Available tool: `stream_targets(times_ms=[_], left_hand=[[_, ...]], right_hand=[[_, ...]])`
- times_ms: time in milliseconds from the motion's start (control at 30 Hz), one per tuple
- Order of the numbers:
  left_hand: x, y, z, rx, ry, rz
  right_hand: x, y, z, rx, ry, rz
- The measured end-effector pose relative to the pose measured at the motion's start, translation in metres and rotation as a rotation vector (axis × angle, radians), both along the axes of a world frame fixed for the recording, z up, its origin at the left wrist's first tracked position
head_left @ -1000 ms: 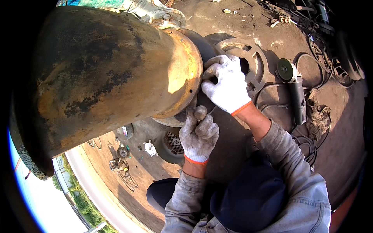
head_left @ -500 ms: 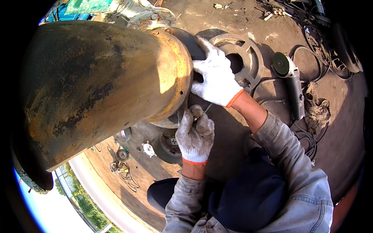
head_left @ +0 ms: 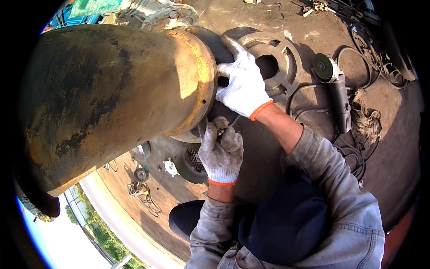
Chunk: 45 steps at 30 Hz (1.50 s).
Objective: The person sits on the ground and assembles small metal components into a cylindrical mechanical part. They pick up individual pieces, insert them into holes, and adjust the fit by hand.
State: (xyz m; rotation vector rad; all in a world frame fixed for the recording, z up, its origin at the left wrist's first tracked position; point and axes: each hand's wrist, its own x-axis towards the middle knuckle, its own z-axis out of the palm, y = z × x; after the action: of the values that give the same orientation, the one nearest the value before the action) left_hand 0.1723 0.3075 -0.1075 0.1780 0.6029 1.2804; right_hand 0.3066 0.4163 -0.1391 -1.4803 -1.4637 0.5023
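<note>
A large rusty metal cylinder (head_left: 121, 85) fills the left side, its banded rim facing my hands. Beyond the rim shows a dark, round-edged part (head_left: 210, 42). My right hand (head_left: 245, 85), in a white knit glove, lies against that dark part beside the rim, fingers spread. Just below the rim, my left hand (head_left: 220, 152) wears a soiled glove. Its fingers are curled together around a small brownish, round-ended shape (head_left: 221, 122) that I cannot make out clearly. A thin line like wire shows near its fingertips.
A slotted metal ring plate (head_left: 280, 67) lies beyond my right hand. To the right lie an angle grinder (head_left: 336, 92), a crumpled rag (head_left: 366, 121) and looped cables (head_left: 354, 157). A round housing with a mesh (head_left: 193, 159) and a small white part (head_left: 170, 167) sit below the cylinder.
The whole view has shifted slightly, so both hands appear a little farther left. Both keep nearly the same pose and place beside the cylinder's rim.
</note>
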Motion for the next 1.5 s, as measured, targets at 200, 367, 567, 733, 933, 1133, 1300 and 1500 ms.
stream_targets(times_ms=[200,367,567,733,933,1133,1300,1500], left_hand=[[0.005,-0.018,0.000,-0.031,0.671,0.173],[-0.018,-0.013,0.005,-0.020,0.317,-0.146],[-0.021,-0.009,0.005,-0.075,0.333,-0.108],[-0.021,-0.017,0.004,-0.013,0.505,-0.089],[-0.012,-0.012,0.011,-0.034,0.633,-0.115],[-0.008,-0.018,0.000,-0.027,0.634,0.159],[-0.010,-0.028,-0.015,-0.033,0.665,0.278],[0.003,-0.027,-0.005,-0.039,0.655,0.322]], right_hand=[[-0.003,-0.007,-0.001,-0.031,-0.103,-0.023],[-0.007,-0.036,0.007,0.071,-0.102,0.033],[-0.014,-0.051,0.008,0.045,-0.087,0.036],[-0.022,-0.054,0.011,0.074,-0.068,-0.019],[-0.017,-0.054,0.014,0.062,-0.134,-0.007],[-0.020,-0.066,0.010,0.037,-0.065,0.023],[-0.033,-0.062,0.005,0.073,-0.021,-0.072],[-0.026,-0.065,0.006,0.078,0.022,0.001]])
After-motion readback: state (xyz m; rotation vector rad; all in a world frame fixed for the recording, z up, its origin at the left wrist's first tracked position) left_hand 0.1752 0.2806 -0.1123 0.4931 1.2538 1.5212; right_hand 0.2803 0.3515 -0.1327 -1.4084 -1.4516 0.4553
